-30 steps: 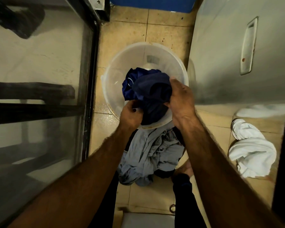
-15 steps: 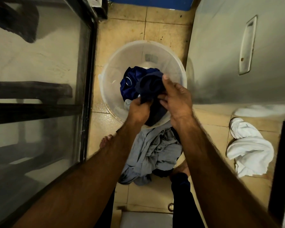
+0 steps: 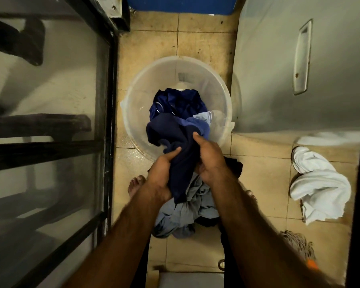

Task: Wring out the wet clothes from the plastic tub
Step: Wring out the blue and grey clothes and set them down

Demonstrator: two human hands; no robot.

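1. Over the near rim of the clear plastic tub [image 3: 133, 113], a dark navy garment [image 3: 175, 146] hangs, its far end in the tub on other blue clothes [image 3: 175, 102].
2. Left hand [image 3: 162, 173] and right hand [image 3: 210, 159] both clench the navy garment.
3. Below them a grey-blue heap [image 3: 187, 210] lies on the tiled floor [image 3: 258, 183].
4. A white cloth [image 3: 318, 186] lies well apart, to the right.

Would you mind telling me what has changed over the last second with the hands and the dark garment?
Both hands, left hand and right hand, drew the navy garment back from over the tub toward the body, keeping hold. The grey pile and white cloth stayed put.
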